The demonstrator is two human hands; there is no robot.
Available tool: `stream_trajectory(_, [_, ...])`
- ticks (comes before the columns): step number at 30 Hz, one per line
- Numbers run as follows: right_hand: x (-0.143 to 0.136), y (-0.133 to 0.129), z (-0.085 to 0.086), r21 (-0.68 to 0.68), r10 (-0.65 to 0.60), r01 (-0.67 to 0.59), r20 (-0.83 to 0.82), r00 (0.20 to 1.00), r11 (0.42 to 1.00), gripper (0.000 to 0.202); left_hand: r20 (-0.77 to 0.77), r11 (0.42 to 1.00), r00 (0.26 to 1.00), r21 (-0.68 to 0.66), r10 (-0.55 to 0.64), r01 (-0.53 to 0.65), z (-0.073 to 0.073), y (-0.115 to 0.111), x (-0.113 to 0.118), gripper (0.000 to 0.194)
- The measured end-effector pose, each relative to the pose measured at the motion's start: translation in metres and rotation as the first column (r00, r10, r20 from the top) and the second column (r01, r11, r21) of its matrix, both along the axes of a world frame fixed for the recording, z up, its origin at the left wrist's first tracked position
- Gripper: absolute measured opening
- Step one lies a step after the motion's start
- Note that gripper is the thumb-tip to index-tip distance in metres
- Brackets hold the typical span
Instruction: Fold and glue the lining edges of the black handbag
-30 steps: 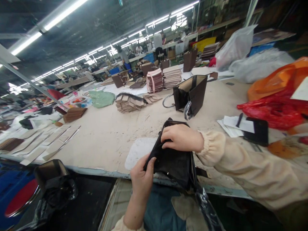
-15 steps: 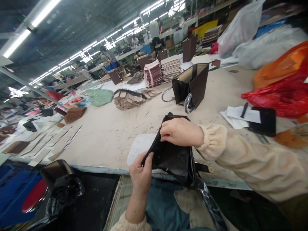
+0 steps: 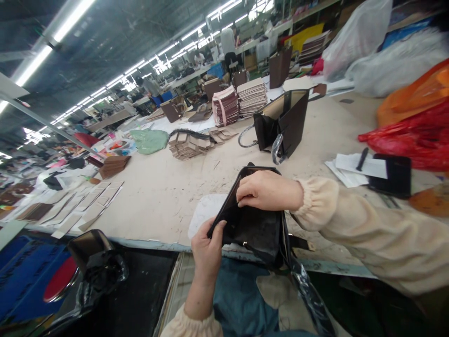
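A black handbag (image 3: 261,229) lies tilted at the table's near edge, its mouth facing me. My left hand (image 3: 208,243) is closed on the bag's left rim, thumb inside and fingers behind. Over the opening, my right hand (image 3: 268,191) has its fingers curled in a pinch by the dark inner side. What those fingertips hold, if anything, is hidden. A strap with a metal end (image 3: 302,243) sticks out at the bag's right, and a plastic-wrapped handle (image 3: 312,295) hangs down over my lap. Under the bag's left side is a white sheet (image 3: 203,213).
Another dark brown handbag (image 3: 293,124) stands open beyond my hands. Stacked pieces (image 3: 252,98) and a green plastic bag (image 3: 149,141) lie farther back. At right are papers (image 3: 359,166), a black phone-like slab (image 3: 398,175) and a red plastic bag (image 3: 414,135). Left below is a red stool (image 3: 61,281).
The whole view has shifted slightly, so things sit a little farther right. Both hands keep nearly the same places on the handbag.
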State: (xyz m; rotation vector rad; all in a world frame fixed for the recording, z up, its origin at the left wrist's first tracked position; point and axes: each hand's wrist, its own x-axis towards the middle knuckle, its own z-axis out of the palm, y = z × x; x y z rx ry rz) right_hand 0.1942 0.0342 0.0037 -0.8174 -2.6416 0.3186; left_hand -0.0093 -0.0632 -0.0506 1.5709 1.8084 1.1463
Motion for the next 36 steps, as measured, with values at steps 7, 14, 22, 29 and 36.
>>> stream_trajectory(7, [-0.0026, -0.0038, 0.0035, 0.033, -0.089, 0.086, 0.09, 0.992, 0.996, 0.017, 0.033, 1.0, 0.999, 0.008, -0.016, 0.016, -0.0036, 0.0002, -0.0018, 0.029])
stream_trajectory(14, [-0.0011, -0.0022, 0.0018, 0.003, 0.0, 0.0, 0.035, 0.999, 1.0, 0.013, 0.057, 0.999, 0.998, 0.01, -0.031, 0.03, -0.003, 0.0008, -0.0007, 0.027])
stream_trajectory(22, [-0.0023, 0.0009, -0.0009, -0.008, 0.113, -0.114, -0.012, 0.993, 0.994, 0.02, 0.056, 0.994, 0.998, 0.111, -0.026, 0.019, -0.0054, -0.0007, 0.0008, 0.029])
stream_trajectory(29, [-0.0038, -0.0008, -0.0003, -0.014, 0.063, -0.063, 0.044, 0.997, 0.998, 0.017, 0.005, 0.989, 1.0, 0.15, -0.006, 0.005, -0.0096, 0.0013, -0.0005, 0.026])
stream_trajectory(36, [-0.008, -0.0025, -0.0005, 0.035, -0.093, 0.09, 0.091, 0.991, 0.995, 0.021, -0.029, 0.987, 0.999, 0.159, 0.022, -0.017, -0.0079, 0.0004, -0.0009, 0.023])
